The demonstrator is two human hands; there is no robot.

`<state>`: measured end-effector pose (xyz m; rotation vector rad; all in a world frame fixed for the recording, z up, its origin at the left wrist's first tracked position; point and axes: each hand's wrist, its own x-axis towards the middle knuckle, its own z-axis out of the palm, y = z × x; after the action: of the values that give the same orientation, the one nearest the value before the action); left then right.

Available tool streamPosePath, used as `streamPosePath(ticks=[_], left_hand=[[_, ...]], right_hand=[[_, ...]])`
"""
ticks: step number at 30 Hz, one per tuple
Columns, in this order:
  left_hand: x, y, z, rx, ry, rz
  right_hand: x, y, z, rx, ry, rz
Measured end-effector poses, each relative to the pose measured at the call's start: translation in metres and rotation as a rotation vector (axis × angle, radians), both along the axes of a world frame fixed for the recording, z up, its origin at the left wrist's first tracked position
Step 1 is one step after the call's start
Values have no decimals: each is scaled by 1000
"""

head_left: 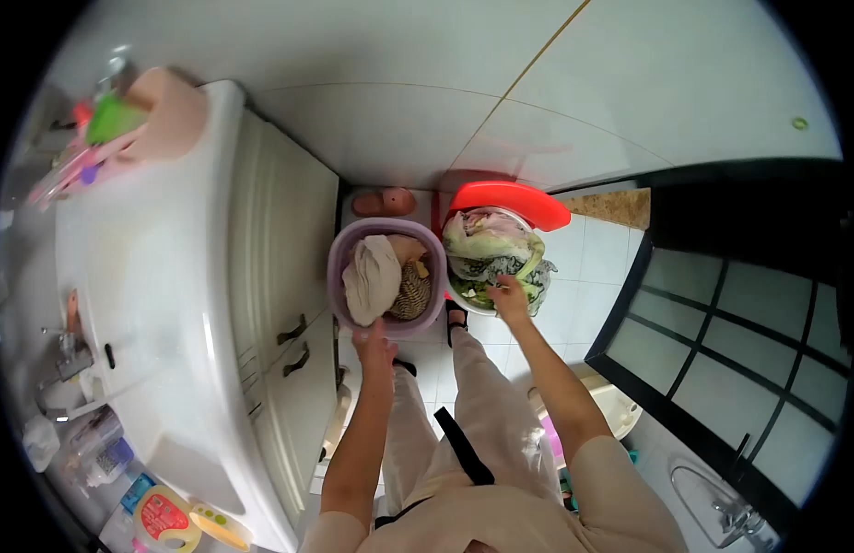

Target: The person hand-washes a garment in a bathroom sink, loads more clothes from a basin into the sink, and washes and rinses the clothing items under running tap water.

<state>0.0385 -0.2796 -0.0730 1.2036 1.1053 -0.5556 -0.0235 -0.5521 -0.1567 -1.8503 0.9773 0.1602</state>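
Observation:
My left hand [374, 347] is at the near rim of a purple plastic basin [335, 276], its fingers stretched toward the rim and slightly blurred. Inside that basin lie a cream cloth [372, 279] and a brown patterned cloth [410, 293]. On the right, a white-rimmed basin [478, 311] holds a heap of pink, pale green and patterned laundry [487, 235]. My right hand [510, 299] is over its near side, fingers bent onto a grey patterned cloth [536, 276]; the fingertips are partly hidden.
Behind the right basin rises a red plastic backrest [514, 198]. A pink slipper [384, 202] lies by the wall. To the left stands a white sink cabinet [280, 230] with bottles and a pink cup [169, 115]. A black-framed glass door [722, 332] is at the right.

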Motion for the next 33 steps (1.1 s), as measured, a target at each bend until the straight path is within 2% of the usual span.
streamPosePath(ticks=[1,2,4,5,8,12,14,17,19,21,24,25,26,27,28,30,31,32,33], left_hand=[[-5,-14,-11,21,50,-124],[-15,-26,-33,-54,-2,-206],[-19,-62,-56,-100,-24,-301],[-19,-80,-68,-125,-36,-348],[6,-129,-74,-255,-14,-563],[10,-165,-121,-83,455,-512],[0,-180,-153,54,407,-460],[-5,-185,-174,73,431,-364],[5,-187,-177,17,449,-284],[11,-187,-176,-46,455,-202],[11,-183,-170,-46,460,-253],[5,-178,-163,-56,438,-284],[5,-179,-148,-69,409,-312],[3,-180,-137,-82,373,-338],[-9,-178,-135,-109,395,-307],[-20,-171,-114,-194,427,-366],[-22,-167,-102,-238,437,-394],[-18,-163,-81,-236,430,-412],[-10,-160,-52,-231,418,-427]], right_hand=[[-2,-23,1,-102,121,-55],[-19,-55,-31,-211,103,-4],[-22,-94,-30,-257,94,-111],[-16,-109,-23,-323,226,-100],[-28,-148,-71,-333,320,-145],[-16,-174,-126,-144,312,-218],[-3,-183,-153,-56,248,-214],[7,-185,-177,49,187,-174],[13,-190,-176,-10,328,-106],[7,-186,-182,-138,284,-134],[-12,-185,-170,-203,159,-111],[-18,-182,-160,43,-18,-267],[-25,-182,-141,-41,-85,-181],[-26,-180,-114,46,-172,-206],[-49,-194,-123,10,-266,-180],[-40,-187,-55,35,-79,-299],[-58,-200,-50,2,-117,-230],[-61,-199,-26,-83,-8,-224],[-64,-193,1,-34,-107,-219]])
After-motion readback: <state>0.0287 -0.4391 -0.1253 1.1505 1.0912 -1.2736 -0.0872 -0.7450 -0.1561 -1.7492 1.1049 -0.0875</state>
